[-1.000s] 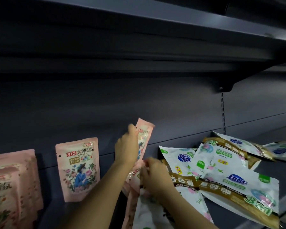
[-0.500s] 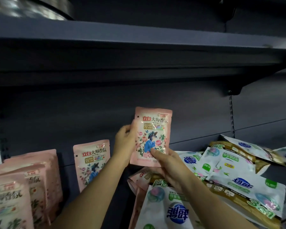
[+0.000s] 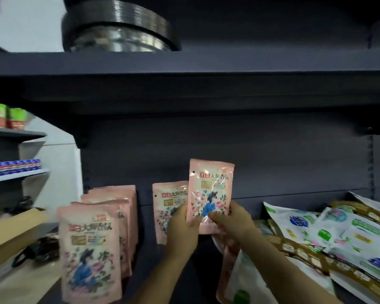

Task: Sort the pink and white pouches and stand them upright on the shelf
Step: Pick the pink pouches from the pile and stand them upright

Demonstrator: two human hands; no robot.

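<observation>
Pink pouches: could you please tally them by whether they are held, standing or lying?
Held pouch, in left hand and right hand: 1
Standing row: about 4, overlapping
Standing single: 1
Lying pouch, partly hidden: 1
Total: about 7

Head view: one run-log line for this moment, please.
held: pink pouch, upright | left hand: grips | right hand: grips | white pouches: lying flat
</observation>
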